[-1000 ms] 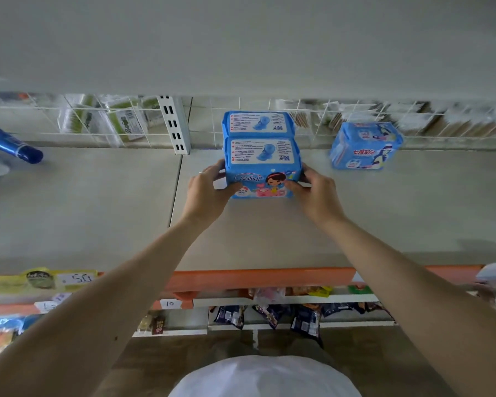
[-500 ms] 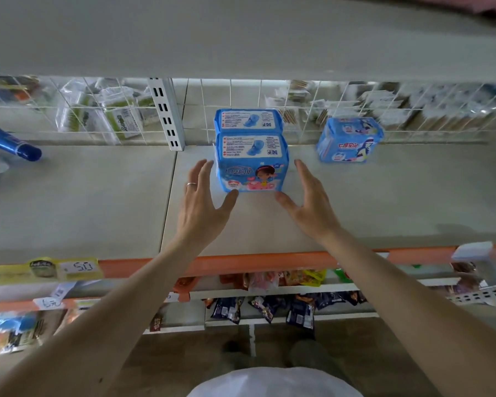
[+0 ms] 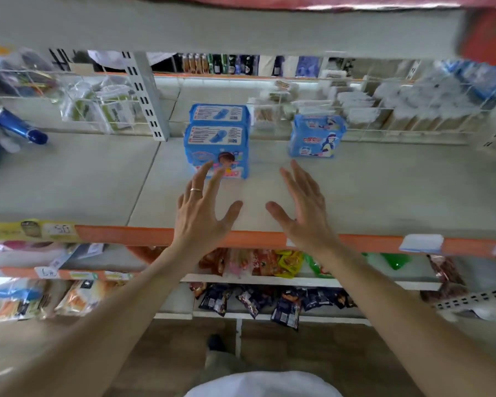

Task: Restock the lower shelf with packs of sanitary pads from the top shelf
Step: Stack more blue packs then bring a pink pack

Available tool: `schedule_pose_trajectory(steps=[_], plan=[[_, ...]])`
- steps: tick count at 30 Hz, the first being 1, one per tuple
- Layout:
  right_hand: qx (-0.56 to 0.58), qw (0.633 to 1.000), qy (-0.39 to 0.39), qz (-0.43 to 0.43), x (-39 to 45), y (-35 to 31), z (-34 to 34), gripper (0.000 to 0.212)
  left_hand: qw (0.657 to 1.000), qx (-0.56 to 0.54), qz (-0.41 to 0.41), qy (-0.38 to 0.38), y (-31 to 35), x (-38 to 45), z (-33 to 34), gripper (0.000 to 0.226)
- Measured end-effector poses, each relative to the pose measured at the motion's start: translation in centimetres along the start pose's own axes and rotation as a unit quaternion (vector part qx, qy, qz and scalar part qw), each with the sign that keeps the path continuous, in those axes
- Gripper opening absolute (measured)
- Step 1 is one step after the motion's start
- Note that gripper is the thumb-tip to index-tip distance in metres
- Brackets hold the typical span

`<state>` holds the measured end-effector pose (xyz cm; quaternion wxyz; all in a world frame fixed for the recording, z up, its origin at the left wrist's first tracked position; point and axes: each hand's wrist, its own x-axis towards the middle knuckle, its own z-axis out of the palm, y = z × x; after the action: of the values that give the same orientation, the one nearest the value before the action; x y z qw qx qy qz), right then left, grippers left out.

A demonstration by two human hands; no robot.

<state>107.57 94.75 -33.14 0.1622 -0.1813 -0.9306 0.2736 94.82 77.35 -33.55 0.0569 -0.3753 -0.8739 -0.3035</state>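
Two blue packs of sanitary pads stand one behind the other on the grey lower shelf (image 3: pixel 384 196): the front pack (image 3: pixel 216 149) and the rear pack (image 3: pixel 218 113). A third blue pack (image 3: pixel 317 136) stands alone to their right. My left hand (image 3: pixel 202 210) hovers open just in front of the front pack, its fingertips overlapping the pack's lower edge in view. My right hand (image 3: pixel 304 209) is open too, palm inward, clear of every pack. Overhead, the underside of the top shelf (image 3: pixel 241 30) spans the view with a red edge above it.
A white wire grid (image 3: pixel 355 121) backs the shelf, with goods behind it. A slotted upright (image 3: pixel 148 96) stands left of the packs. Blue tubes (image 3: pixel 20 127) lie at far left. An orange price rail (image 3: pixel 126 234) fronts the shelf; snack packets (image 3: pixel 269 302) fill the shelves below.
Both hands let go of the front pack and drew back toward me, fingers spread. The pack stays on the shelf. My view has tilted upward, showing more of the top shelf.
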Motion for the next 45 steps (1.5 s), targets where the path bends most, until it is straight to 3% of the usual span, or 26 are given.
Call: schedule_pose_trajectory(steps=[8,21,30,37,45], plan=[[-0.018,0.997,0.046,-0.052,-5.7,3.3,-7.8,0.076,0.999,0.03,0.033,0.011,10.5,-2.4,1.0,0.074],[0.009,0.98,0.153,-0.126,-10.8,5.5,-18.3,0.066,0.987,0.05,0.111,0.106,22.4,-5.0,-1.0,0.069],[0.057,0.939,0.258,-0.219,-12.1,4.5,-25.7,0.061,0.956,0.007,0.228,0.184,29.2,-4.2,-5.2,0.065],[0.031,0.908,0.316,-0.272,-11.6,2.7,-29.9,0.056,0.946,-0.006,0.242,0.215,32.0,-2.2,-8.5,0.063],[-0.007,0.902,0.371,-0.221,-9.9,3.3,-33.8,0.064,0.945,-0.015,0.252,0.207,34.4,0.0,-10.2,0.064]])
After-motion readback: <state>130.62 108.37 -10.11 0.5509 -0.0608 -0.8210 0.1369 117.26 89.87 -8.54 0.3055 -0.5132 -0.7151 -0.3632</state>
